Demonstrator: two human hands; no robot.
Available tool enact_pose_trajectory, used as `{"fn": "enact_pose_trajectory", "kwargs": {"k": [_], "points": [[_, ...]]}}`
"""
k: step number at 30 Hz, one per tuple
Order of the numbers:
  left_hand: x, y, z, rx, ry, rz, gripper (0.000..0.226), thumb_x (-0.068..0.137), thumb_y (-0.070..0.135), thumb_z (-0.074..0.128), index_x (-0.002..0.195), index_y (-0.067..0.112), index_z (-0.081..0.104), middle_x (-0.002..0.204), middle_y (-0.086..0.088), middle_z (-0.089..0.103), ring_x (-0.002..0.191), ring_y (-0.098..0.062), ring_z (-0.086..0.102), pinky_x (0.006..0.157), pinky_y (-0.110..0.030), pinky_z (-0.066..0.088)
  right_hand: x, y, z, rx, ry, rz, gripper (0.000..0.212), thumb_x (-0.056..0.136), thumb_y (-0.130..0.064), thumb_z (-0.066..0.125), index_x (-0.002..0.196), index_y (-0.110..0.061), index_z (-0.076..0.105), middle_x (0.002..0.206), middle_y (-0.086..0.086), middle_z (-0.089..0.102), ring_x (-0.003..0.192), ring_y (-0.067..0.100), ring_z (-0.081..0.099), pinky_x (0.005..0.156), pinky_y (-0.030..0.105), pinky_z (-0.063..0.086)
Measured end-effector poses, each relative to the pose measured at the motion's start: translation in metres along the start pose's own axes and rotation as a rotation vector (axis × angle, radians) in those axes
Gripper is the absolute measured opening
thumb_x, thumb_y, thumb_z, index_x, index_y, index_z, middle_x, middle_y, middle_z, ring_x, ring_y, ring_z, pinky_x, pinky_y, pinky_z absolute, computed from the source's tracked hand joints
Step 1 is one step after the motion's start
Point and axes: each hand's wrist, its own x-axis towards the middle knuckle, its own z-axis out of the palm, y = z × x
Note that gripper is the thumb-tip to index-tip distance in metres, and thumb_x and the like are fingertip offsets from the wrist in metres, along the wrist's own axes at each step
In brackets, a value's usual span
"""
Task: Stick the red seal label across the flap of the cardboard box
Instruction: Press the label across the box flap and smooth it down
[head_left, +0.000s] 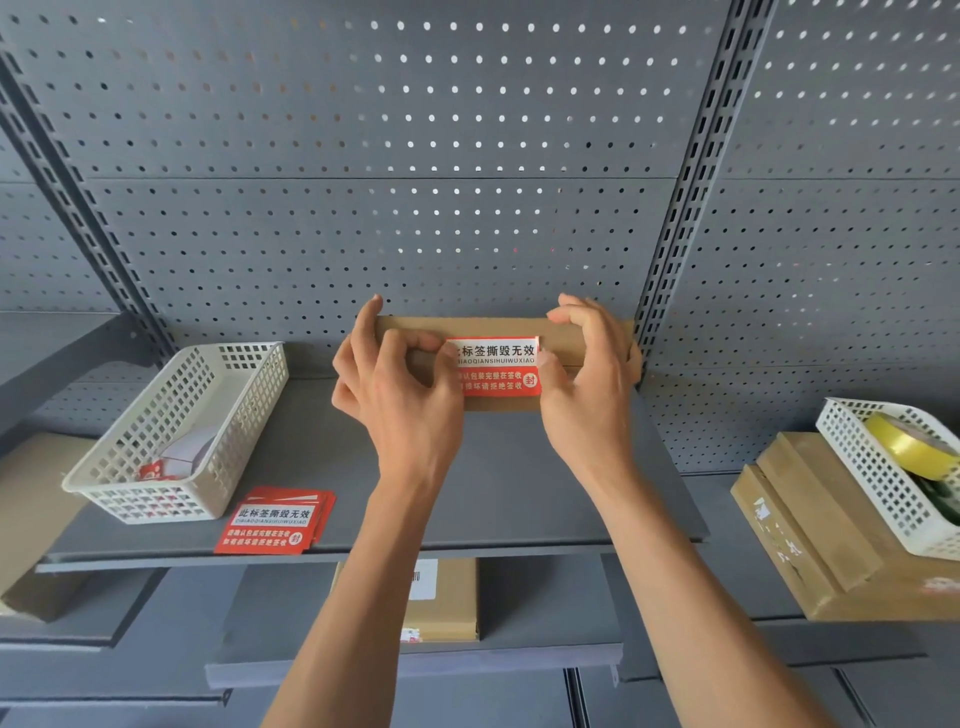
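At the frame's centre, the red seal label (497, 367) lies across the flap of the cardboard box (566, 345) on the shelf (311, 467). The left hand (395, 384) and right hand (587, 374) press its ends, fingers curled on label and box. Thin, floppy and sticky, it is probably best handled by its edges.

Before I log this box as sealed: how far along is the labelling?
Nearly done. The label already lies on the box. In hand: the left hand and right hand flank it, fingers at its ends. Left: pressing it flat and letting go. Whether it spans the flap seam, I cannot tell.
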Motion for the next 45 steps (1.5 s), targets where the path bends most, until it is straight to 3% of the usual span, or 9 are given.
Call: {"fn": "enact_pose_trajectory", "kwargs": {"k": [4, 6, 9, 17, 23, 34, 45], "points": [[0.009, 0.010, -0.003, 0.080, -0.025, -0.053, 0.036, 0.081, 0.056, 0.066, 0.071, 0.023, 0.057, 0.138, 0.011, 0.047, 0.133, -0.017, 0.032, 0.103, -0.039, 0.022, 0.003, -0.013, 0.016, -0.191, 0.074, 0.053, 0.039, 0.083, -0.058, 0.060, 0.109, -0.030, 0.062, 0.114, -0.020, 0.057, 0.125, 0.010, 0.045, 0.113, 0.057, 0.021], [0.011, 0.012, -0.001, 0.133, -0.022, -0.043, 0.050, 0.077, 0.070, 0.066, 0.071, 0.021, 0.054, 0.133, 0.009, 0.047, 0.130, -0.019, 0.033, 0.098, -0.037, 0.021, 0.004, -0.015, 0.026, -0.324, 0.096, 0.019, 0.044, 0.079, -0.065, 0.060, 0.106, -0.031, 0.064, 0.109, -0.020, 0.061, 0.123, 0.014, 0.045, 0.110, 0.059, 0.023], [0.012, 0.008, 0.000, 0.175, -0.025, -0.003, 0.054, 0.073, 0.073, 0.067, 0.071, 0.022, 0.051, 0.132, 0.005, 0.048, 0.129, -0.024, 0.033, 0.094, -0.036, 0.019, 0.005, -0.012, 0.031, -0.367, 0.098, 0.003, 0.040, 0.077, -0.059, 0.064, 0.104, -0.030, 0.064, 0.110, -0.016, 0.065, 0.125, 0.016, 0.046, 0.110, 0.061, 0.021], [0.016, 0.001, -0.001, 0.160, -0.052, 0.007, 0.037, 0.081, 0.056, 0.070, 0.076, 0.023, 0.055, 0.140, 0.005, 0.048, 0.132, -0.024, 0.032, 0.096, -0.041, 0.025, 0.009, -0.014, 0.030, -0.284, 0.122, 0.062, 0.024, 0.080, -0.048, 0.068, 0.098, -0.031, 0.070, 0.105, -0.017, 0.068, 0.121, 0.011, 0.045, 0.112, 0.058, 0.019], [0.019, 0.000, -0.004, 0.120, -0.084, -0.007, 0.029, 0.087, 0.048, 0.066, 0.077, 0.023, 0.055, 0.141, 0.006, 0.047, 0.134, -0.022, 0.030, 0.102, -0.047, 0.027, 0.016, -0.013, 0.021, -0.251, 0.068, 0.080, 0.013, 0.083, -0.037, 0.069, 0.095, -0.032, 0.073, 0.098, -0.023, 0.062, 0.117, 0.008, 0.044, 0.107, 0.044, 0.020], [0.034, -0.003, -0.020, 0.073, -0.226, 0.060, 0.010, 0.092, 0.035, 0.066, 0.092, 0.026, 0.061, 0.152, 0.010, 0.042, 0.135, -0.016, 0.026, 0.099, -0.036, 0.018, 0.035, -0.014, 0.006, -0.216, -0.109, 0.100, 0.027, 0.093, -0.018, 0.061, 0.109, -0.035, 0.073, 0.112, -0.030, 0.062, 0.136, 0.006, 0.039, 0.107, 0.039, 0.012], [0.066, 0.003, -0.020, 0.083, -0.390, 0.122, 0.023, 0.090, 0.041, 0.068, 0.103, 0.026, 0.057, 0.155, 0.003, 0.040, 0.142, -0.021, 0.031, 0.111, -0.050, 0.034, 0.065, -0.015, -0.002, -0.268, -0.249, 0.092, 0.029, 0.097, -0.026, 0.058, 0.121, -0.038, 0.067, 0.132, -0.024, 0.061, 0.142, 0.005, 0.034, 0.111, 0.048, 0.014]]}}
